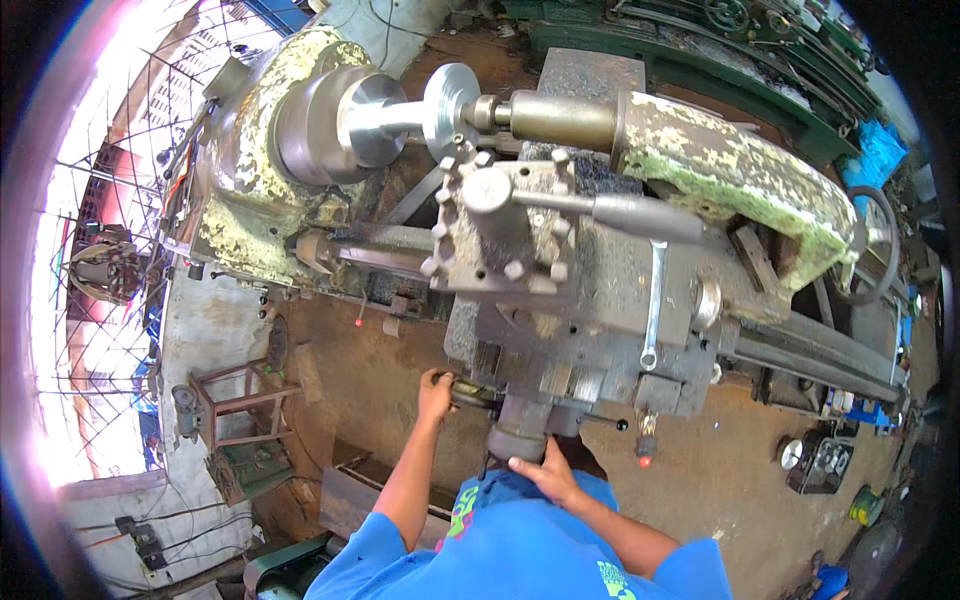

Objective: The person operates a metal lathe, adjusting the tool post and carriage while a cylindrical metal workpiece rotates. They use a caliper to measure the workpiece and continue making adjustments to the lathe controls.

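My left hand is closed on the rim of the carriage handwheel, on the near side of a metal lathe. The fingers of my right hand wrap round the cross-slide handle, just in front of my body. Beyond them is the square tool post with its clamping lever. A shiny metal workpiece with a round flange extends from the chuck to the tailstock. The cutting tip is hidden behind the tool post.
A combination spanner lies on the carriage, right of the tool post. Red-tipped levers project toward me. A rusty metal stand is at left; another green lathe stands behind. A blue plastic bag lies at far right.
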Action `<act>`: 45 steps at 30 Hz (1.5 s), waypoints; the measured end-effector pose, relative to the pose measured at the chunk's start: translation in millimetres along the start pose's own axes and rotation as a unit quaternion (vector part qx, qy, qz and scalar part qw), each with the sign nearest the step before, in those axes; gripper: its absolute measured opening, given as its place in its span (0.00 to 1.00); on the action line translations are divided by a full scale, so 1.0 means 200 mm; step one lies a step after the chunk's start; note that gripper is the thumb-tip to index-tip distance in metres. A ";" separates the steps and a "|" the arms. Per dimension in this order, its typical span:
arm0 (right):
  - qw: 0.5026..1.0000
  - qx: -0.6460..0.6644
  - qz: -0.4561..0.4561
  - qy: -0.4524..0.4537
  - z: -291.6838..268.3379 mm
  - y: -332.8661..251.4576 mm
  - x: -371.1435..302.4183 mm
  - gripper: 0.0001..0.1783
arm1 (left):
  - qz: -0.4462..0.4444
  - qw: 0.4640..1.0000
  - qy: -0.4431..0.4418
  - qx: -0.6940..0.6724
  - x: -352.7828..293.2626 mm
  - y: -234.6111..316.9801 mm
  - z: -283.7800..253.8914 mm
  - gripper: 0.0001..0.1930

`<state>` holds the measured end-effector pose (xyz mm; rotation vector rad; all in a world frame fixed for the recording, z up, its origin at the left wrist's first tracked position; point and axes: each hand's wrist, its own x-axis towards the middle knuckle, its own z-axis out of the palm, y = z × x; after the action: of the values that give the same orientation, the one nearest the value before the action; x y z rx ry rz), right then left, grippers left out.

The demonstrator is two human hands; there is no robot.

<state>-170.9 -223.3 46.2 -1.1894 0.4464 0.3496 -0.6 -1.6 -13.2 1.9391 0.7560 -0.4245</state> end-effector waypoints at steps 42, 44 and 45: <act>0.984 0.070 0.079 -0.145 -0.11 -0.06 0.16 0.47 | 0.001 0.994 0.054 -0.092 0.05 -0.01 0.08 0.23; 0.983 0.061 0.088 -0.149 -0.12 -0.06 0.16 0.47 | 0.008 0.994 0.064 -0.088 0.06 -0.03 0.08 0.22; 0.983 0.064 0.091 -0.149 -0.12 -0.05 0.16 0.47 | 0.013 0.994 0.071 -0.085 0.06 -0.05 0.08 0.21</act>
<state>-142.4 -248.3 30.7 -0.9545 0.3119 0.6391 1.8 -7.8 -34.3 1.8295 0.8294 -0.2011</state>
